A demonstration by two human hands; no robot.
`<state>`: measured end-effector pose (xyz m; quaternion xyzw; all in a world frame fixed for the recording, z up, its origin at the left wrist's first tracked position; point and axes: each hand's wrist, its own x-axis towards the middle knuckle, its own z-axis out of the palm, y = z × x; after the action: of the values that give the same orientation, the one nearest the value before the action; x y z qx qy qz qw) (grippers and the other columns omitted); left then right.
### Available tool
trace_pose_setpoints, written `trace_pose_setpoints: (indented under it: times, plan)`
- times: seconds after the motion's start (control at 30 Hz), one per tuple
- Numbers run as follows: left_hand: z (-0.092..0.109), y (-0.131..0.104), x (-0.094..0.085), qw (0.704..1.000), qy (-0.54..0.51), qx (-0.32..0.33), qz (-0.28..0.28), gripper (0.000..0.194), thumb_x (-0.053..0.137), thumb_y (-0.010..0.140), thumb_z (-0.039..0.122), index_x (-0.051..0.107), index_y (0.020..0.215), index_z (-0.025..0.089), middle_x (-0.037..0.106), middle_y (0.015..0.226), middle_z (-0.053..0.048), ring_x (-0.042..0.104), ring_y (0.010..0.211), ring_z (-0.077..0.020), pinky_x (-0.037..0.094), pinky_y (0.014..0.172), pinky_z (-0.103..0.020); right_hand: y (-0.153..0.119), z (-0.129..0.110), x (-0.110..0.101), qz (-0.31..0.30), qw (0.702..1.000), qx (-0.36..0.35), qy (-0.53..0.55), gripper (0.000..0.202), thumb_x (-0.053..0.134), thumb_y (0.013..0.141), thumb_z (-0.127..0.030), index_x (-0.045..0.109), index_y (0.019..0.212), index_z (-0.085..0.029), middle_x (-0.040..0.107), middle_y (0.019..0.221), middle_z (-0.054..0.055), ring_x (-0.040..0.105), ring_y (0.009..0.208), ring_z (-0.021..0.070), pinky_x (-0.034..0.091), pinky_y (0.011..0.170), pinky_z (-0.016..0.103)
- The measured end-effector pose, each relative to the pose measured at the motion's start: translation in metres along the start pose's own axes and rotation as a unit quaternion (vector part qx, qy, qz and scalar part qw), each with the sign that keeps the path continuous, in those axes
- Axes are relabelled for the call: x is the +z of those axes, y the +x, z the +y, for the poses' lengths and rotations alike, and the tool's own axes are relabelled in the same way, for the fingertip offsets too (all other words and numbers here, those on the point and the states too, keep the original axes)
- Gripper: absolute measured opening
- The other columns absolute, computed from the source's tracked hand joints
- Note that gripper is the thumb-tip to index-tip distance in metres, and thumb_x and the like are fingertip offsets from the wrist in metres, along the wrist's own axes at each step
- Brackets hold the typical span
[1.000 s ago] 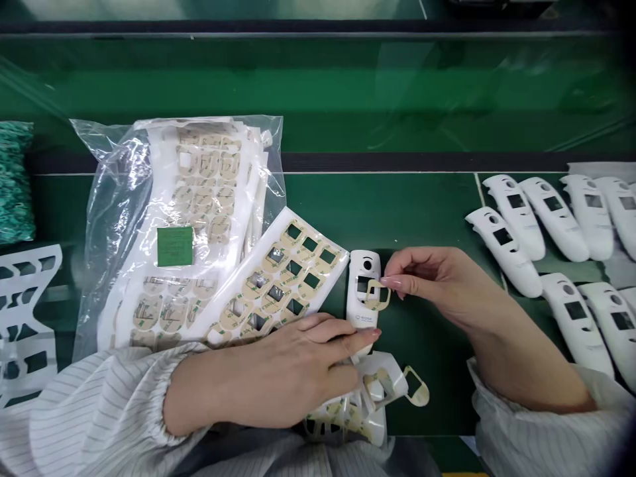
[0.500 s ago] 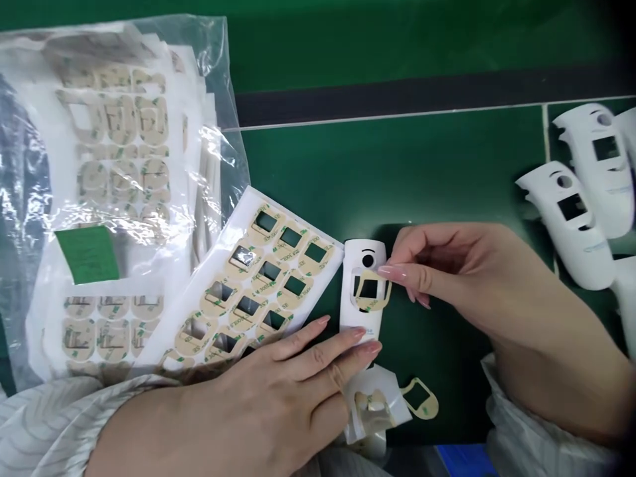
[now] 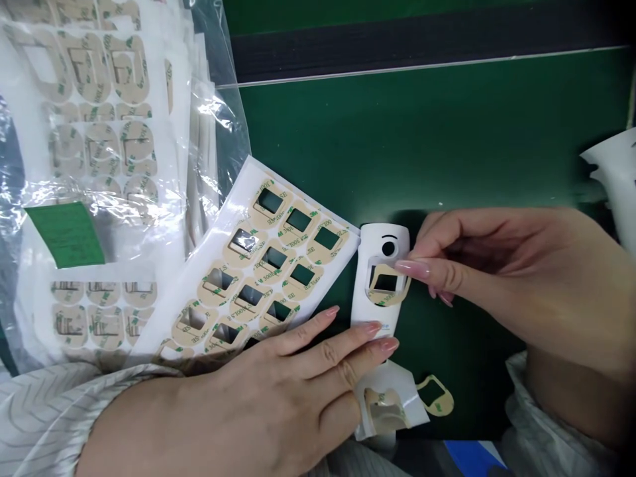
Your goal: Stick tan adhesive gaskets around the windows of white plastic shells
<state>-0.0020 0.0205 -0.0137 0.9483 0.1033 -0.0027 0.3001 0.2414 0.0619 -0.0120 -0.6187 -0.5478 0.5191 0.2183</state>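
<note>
Between the thumb and index finger of my right hand (image 3: pixel 487 278) is the edge of a beige adhesive sticker (image 3: pixel 386 298) with a square window. It lies over the window area of a white plastic housing (image 3: pixel 365 301), slightly past its right side. My left hand (image 3: pixel 283 397) lies flat with fingers spread, its fingertips on the housing's lower end. Left of the housing is a white sheet of stickers (image 3: pixel 238 189), partly under my left hand. Below the housing are a piece of backing paper (image 3: pixel 410 387) and a loose sticker frame (image 3: pixel 444 404).
A clear plastic bag (image 3: pixel 233 126) with stacked sticker sheets fills the left side, a green label (image 3: pixel 67 232) on it. Another white housing (image 3: pixel 619 179) shows at the right edge. A dark strip (image 3: pixel 397 53) crosses the green table (image 3: pixel 397 146) at the back.
The view has shifted and moved closer, so most housings on the right are out of frame. My right hand still pinches the sticker, which now lies a little more squarely over the housing's window.
</note>
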Motion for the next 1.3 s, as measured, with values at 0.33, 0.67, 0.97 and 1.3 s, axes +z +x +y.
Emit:
trace_pose_setpoints:
  times: [0.33,0.67,0.97,1.3]
  plan:
    - [0.0005,-0.0006,-0.0012,1.000,-0.004,0.002,-0.011,0.031,0.039,0.098,0.025,0.054,0.122,0.013,0.023,0.158,-0.015,0.011,0.149,-0.0278,0.008,0.124,-0.043,-0.0009,0.0045,-0.0007,-0.001,1.000,-0.016,-0.009,0.032,0.077,0.072,-0.049,0.066,0.063,-0.020,0.062,0.057,0.000,0.053,0.049,0.0067,0.044,0.043,0.017]
    - [0.0012,0.0004,-0.0026,1.000,0.014,0.012,-0.006,0.028,0.044,0.097,0.027,0.056,0.118,0.012,0.026,0.157,-0.017,0.015,0.149,-0.0289,0.007,0.124,-0.045,0.0003,0.0035,0.0004,0.010,1.000,-0.007,0.001,0.035,0.079,0.067,-0.053,0.065,0.059,-0.021,0.064,0.055,0.000,0.053,0.046,0.0075,0.044,0.040,0.016]
    - [0.0001,0.0008,-0.0018,0.999,0.036,0.018,-0.008,0.030,0.043,0.099,0.029,0.054,0.121,0.012,0.026,0.157,-0.017,0.016,0.148,-0.0306,0.009,0.123,-0.047,0.0000,0.0015,0.0015,0.016,1.000,0.008,0.002,0.037,0.080,0.065,-0.054,0.066,0.058,-0.021,0.062,0.053,0.000,0.051,0.046,0.0074,0.043,0.040,0.015]
    - [0.0012,0.0016,-0.0038,0.999,0.047,0.018,0.005,0.033,0.039,0.099,0.025,0.050,0.126,0.010,0.027,0.156,-0.020,0.023,0.146,-0.0307,0.017,0.121,-0.045,-0.0012,0.0003,0.0038,0.023,1.000,0.017,-0.001,0.037,0.077,0.068,-0.053,0.065,0.061,-0.018,0.063,0.057,0.003,0.053,0.048,0.0102,0.043,0.042,0.021]
